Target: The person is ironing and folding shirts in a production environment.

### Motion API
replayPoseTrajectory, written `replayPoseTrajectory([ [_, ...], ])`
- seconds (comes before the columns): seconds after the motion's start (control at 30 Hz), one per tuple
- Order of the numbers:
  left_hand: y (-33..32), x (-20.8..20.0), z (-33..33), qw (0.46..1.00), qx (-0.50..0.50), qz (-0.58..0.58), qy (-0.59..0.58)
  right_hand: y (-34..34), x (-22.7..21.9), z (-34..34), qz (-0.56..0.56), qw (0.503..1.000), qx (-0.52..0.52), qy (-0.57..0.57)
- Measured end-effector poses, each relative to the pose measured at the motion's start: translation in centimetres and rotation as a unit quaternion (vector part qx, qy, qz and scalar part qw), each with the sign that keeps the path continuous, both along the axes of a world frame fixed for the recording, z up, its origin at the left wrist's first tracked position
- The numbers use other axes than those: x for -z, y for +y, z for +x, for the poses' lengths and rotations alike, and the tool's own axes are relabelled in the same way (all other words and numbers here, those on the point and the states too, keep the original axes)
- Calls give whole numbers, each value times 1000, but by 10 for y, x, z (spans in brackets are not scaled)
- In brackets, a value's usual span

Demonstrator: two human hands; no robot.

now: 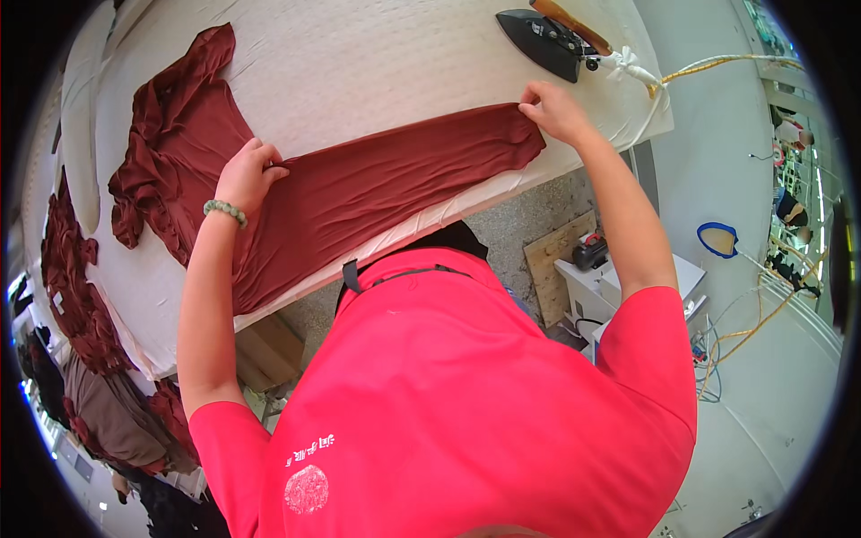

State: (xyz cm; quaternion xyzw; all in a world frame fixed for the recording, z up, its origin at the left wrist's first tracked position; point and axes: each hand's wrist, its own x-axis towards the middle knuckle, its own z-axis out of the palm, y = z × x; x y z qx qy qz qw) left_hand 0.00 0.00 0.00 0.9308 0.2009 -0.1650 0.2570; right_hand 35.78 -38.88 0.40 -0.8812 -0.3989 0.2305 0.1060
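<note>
A dark red garment (359, 184) lies across the pale padded ironing table, one long sleeve-like part stretched toward the right. My left hand (248, 175), with a green beaded bracelet at the wrist, pinches the upper edge of the cloth near its middle. At the far right end, my right hand (549, 108) pinches the upper corner by the gathered cuff. Between the two hands the upper edge runs nearly straight, while the lower part shows soft wrinkles. The rest of the garment lies crumpled to the left. Just beyond my right hand sits a black iron (547, 40) with a wooden handle.
The padded table (359, 72) ends close in front of my body. A white hose and yellow cord (708, 65) run rightward from the iron. More dark red clothes (76, 278) lie at the left. Below right stands a white machine (587, 291) with a dark motor.
</note>
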Motion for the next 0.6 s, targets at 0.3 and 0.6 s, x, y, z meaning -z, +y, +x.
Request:
replayPoseTrajectory([
  [0.3,5,15,-2,994,-66,-44,-74,24,15,14,-17,1000,12,-23],
  [0.6,11,17,-9,991,-76,-40,-99,30,19,30,-28,998,38,35],
])
